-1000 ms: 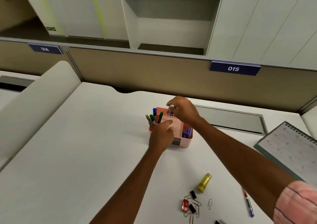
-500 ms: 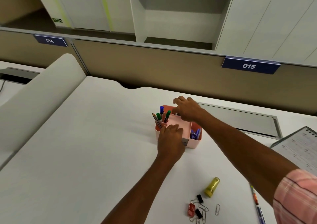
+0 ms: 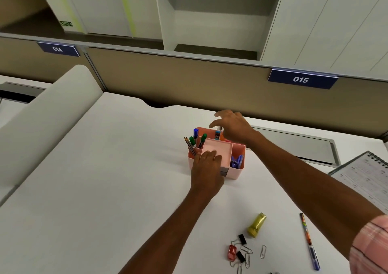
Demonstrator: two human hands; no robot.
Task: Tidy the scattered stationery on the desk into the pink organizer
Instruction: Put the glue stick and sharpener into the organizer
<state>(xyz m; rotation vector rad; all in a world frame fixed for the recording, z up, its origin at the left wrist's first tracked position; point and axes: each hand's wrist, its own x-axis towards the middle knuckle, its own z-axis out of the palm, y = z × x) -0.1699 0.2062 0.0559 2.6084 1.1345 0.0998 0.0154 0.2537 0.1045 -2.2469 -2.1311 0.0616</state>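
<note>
The pink organizer (image 3: 236,170) stands mid-desk, holding upright pens and pencils (image 3: 194,141) in its left slot, a small item (image 3: 217,135) in its back slot and a blue stapler (image 3: 237,161) on the right. My left hand (image 3: 206,170) grips its near front edge, fingers curled over the rim. My right hand (image 3: 233,124) hovers above the back of the organizer with fingers spread and holds nothing. Loose on the desk near me lie a yellow cap-like item (image 3: 256,224), a cluster of binder and paper clips (image 3: 239,252) and a patterned pen (image 3: 309,241).
A spiral-bound calendar (image 3: 365,175) lies at the right desk edge. A grey cable tray lid (image 3: 294,145) is set into the desk behind the organizer. A beige partition (image 3: 147,78) closes the back; a rounded divider (image 3: 46,118) borders the left.
My right hand has lifted off the organizer's back slot and opened, leaving a small item in there. My left hand stays on the front rim. The view has tilted up slightly.
</note>
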